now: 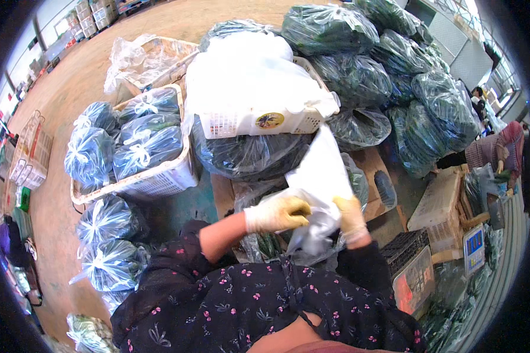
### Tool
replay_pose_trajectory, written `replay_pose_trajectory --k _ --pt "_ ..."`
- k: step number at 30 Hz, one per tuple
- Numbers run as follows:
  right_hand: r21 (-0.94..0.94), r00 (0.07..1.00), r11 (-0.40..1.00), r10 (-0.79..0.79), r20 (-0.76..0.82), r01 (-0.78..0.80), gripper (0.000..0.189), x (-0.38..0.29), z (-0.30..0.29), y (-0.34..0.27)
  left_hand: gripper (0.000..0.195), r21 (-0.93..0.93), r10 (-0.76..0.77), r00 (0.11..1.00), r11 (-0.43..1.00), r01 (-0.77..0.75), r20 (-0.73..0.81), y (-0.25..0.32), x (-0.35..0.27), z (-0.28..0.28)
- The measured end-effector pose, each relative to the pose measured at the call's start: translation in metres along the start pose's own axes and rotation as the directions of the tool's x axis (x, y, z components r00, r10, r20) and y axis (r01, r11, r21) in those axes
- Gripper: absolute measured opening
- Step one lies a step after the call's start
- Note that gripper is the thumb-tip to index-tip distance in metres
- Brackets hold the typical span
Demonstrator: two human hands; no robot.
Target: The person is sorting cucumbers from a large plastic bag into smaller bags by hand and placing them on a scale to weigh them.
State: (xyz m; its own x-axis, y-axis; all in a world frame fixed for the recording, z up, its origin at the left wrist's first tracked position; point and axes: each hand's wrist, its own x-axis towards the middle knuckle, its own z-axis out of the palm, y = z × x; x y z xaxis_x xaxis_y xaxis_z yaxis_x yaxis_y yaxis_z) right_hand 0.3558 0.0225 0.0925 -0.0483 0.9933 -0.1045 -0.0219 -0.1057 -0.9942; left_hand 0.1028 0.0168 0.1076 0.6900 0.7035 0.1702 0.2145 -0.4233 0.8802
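Observation:
My left hand (282,213), in a pale yellow work glove, is at the mouth of a white plastic bag (322,170), its fingers curled on the film. On the bag's other side my right hand (350,216), gloved alike, grips its edge. The bag stretches up towards a white plastic crate (221,125) heaped with white plastic bags (247,79). Under that crate lies a large clear bag of dark green produce (256,154). Beneath my hands, clear film and some green vegetables (268,244) show in part; the rest is hidden.
At left a crate (159,180) holds knotted bags of greens, with more bags (110,264) below it. Filled bags (349,79) are piled at upper right. A scale (474,249), a black crate (404,251) and a bent-over person (499,145) are at right.

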Motion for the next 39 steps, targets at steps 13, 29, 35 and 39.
replay_pose_trajectory --k 13,29,35,39 --pt "-0.340 0.841 0.870 -0.458 -0.289 0.357 0.039 -0.010 -0.071 -0.123 0.037 0.669 -0.075 0.816 0.532 0.519 -0.573 -0.063 0.180 -0.199" --pt "-0.384 0.822 0.837 -0.504 -0.264 0.390 0.036 0.059 -0.085 -0.150 0.025 0.848 0.089 0.897 0.379 0.370 -0.432 -0.050 0.171 -0.224" --pt "-0.857 0.598 0.303 -0.802 0.007 0.416 0.027 0.138 -0.065 -0.201 0.027 0.871 0.194 0.851 0.182 0.457 -0.488 -0.017 0.100 -0.257" --pt "-0.929 0.421 -0.291 -0.831 0.363 0.228 0.020 0.206 -0.020 -0.260 0.029 0.903 0.309 0.857 0.263 0.339 -0.412 0.017 0.080 -0.242"
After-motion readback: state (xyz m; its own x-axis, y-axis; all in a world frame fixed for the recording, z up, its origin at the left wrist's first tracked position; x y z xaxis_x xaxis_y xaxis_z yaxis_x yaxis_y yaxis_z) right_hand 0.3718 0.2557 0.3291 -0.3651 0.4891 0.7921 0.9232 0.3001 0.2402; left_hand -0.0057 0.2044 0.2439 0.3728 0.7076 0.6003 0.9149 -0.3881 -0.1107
